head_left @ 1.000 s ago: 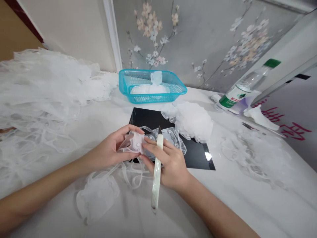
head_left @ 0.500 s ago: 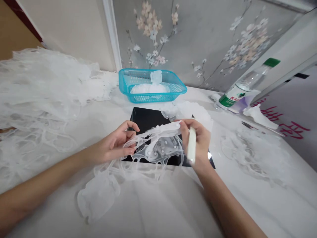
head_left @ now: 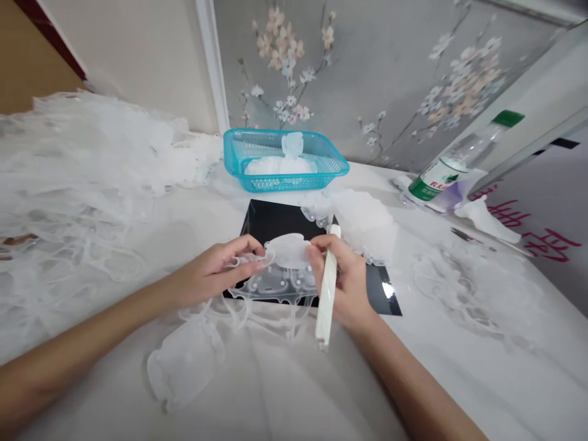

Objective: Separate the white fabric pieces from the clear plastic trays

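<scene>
My left hand [head_left: 225,266] pinches thin, translucent plastic strips [head_left: 272,256] at the left end of a frosted white plastic piece [head_left: 289,251]. At the piece's other end, the thumb and fingertips of my right hand [head_left: 349,278] are closed on its edge. That same hand also grips a pale, stick-like tool [head_left: 327,297], which slants down past the fingers; I cannot make out a tip. Beneath both hands, a clear sheet with small round bumps [head_left: 269,283] lies over a glossy black board [head_left: 271,214], its stringy edging spilling over the near side.
A blue basket [head_left: 287,185] with white pieces stands behind the board. Frosted pieces [head_left: 367,223] are stacked at its right. Plastic scraps [head_left: 110,147] heap up at left, more [head_left: 473,294] at right. A frosted piece [head_left: 186,370] lies in front. A green-capped bottle [head_left: 443,177] leans at back right.
The white piece has come down and turned its flat face to view. My right hand has moved left, nearer my left hand, and the pale tool has swung with it.
</scene>
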{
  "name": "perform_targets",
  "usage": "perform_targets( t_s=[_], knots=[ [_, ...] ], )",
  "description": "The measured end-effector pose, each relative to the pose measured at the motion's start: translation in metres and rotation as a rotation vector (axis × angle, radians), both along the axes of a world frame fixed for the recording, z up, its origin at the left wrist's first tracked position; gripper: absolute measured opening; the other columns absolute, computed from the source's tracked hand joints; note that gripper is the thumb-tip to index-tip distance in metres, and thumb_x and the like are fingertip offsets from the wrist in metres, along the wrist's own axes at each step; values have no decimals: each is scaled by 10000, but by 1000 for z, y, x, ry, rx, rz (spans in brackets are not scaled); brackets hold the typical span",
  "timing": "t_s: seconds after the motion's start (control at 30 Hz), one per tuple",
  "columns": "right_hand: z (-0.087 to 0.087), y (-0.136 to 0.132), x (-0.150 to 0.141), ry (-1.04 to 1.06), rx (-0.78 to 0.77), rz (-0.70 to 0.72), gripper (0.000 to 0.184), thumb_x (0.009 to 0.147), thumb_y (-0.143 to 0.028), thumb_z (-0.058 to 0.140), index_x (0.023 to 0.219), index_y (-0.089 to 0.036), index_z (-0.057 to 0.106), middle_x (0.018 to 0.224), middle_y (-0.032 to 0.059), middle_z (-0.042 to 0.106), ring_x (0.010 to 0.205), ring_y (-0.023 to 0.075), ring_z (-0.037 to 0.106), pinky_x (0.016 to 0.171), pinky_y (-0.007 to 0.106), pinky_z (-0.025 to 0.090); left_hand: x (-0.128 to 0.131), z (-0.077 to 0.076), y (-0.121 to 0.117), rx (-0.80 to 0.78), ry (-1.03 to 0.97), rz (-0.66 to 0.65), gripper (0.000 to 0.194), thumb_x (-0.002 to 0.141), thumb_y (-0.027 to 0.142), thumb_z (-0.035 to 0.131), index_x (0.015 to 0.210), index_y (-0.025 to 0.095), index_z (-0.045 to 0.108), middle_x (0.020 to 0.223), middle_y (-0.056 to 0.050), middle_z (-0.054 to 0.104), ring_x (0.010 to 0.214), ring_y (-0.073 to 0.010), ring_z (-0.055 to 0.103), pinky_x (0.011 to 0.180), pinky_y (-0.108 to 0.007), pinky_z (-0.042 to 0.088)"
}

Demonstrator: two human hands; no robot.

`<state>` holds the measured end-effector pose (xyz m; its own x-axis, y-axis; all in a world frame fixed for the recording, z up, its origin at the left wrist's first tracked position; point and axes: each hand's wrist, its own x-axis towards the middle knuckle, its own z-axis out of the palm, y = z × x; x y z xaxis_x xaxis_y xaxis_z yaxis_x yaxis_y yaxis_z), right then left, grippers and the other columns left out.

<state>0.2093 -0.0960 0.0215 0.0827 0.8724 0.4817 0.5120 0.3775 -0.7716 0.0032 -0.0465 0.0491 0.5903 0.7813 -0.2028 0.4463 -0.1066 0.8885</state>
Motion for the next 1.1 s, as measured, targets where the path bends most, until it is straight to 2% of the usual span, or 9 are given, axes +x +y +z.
perform_targets(
  t_s=[0.17,0.33,0.43,0.57,0.77,0.83,0.93,1.0,1.1],
  knots=[
    [5,-3,-6,-77,-3,87,357,744,-380,684,1031,-196,577,802,20,626,701,156,561,633,269,454,5,2,-6,1,-32,8,290,842,451,465,754,180,518,629,42,411,515,-87,398,478,-187,334],
    [3,-2,-8,-117,85,133,72,856,-281,585,852,-212,606,894,35,659,800,167,590,714,283,461,4,2,-7,43,-90,-10,277,846,354,421,637,174,432,611,39,371,550,-95,383,511,-205,310],
    [4,-2,-9,-81,92,59,92,889,-220,525,861,-212,612,942,26,666,804,148,605,716,256,463,4,1,-5,44,-88,13,298,856,338,376,604,181,351,592,38,319,557,-105,334,514,-224,280],
    [7,-4,-14,25,79,-90,136,894,-225,504,889,-194,636,797,7,658,645,120,577,589,228,440,4,0,-4,6,-94,25,288,858,313,358,604,185,312,595,39,300,561,-108,317,520,-229,279],
    [9,-6,-21,173,6,-135,198,887,-257,500,757,-160,613,591,-31,518,532,83,455,510,203,366,1,-1,0,84,-70,31,278,873,262,320,605,191,302,588,38,279,546,-110,312,515,-234,295],
    [10,-7,-23,221,-52,-135,227,874,-288,521,701,-157,588,544,-45,459,500,72,405,483,195,340,0,-1,2,272,-11,48,262,883,272,353,634,193,366,621,33,352,582,-118,379,555,-243,343],
    [14,-10,-25,302,-159,-176,263,842,-332,567,646,-156,569,504,-55,404,474,65,362,445,186,313,-1,0,-1,855,65,240,48,824,241,527,813,197,511,849,-10,503,842,-167,488,788,-307,403],
    [16,-13,-28,344,-172,-184,257,832,-330,583,641,-160,561,491,-59,403,455,61,360,419,179,303,0,3,-8,1054,81,239,123,775,214,605,889,211,557,932,-20,541,929,-184,500,869,-333,392],
    [19,-19,-32,330,-137,32,119,827,-286,596,803,-171,610,592,-34,563,504,82,505,463,179,397,6,6,-20,689,11,31,255,739,314,653,965,231,570,929,1,600,852,-169,564,784,-291,455]
  ],
)
